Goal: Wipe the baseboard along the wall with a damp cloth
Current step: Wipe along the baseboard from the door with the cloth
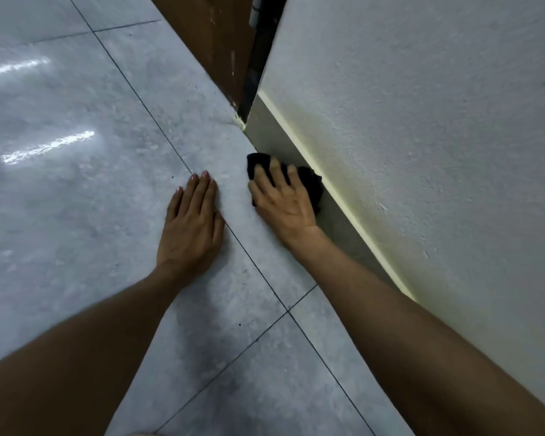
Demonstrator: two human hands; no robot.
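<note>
The left hand (191, 226) lies flat on the grey floor tile (76, 190), fingers straight and pressed together. Beyond it, the right hand (282, 201) spreads its fingers over a black cloth (310, 182) (bunched beneath them), pressing it against the grey baseboard (272, 135) below the white wall (422, 121).

Our right hand (283, 199): presses black cloth (309, 180) against baseboard (274, 136).
Our left hand (192, 221): flat on tiled floor (76, 152).
</note>
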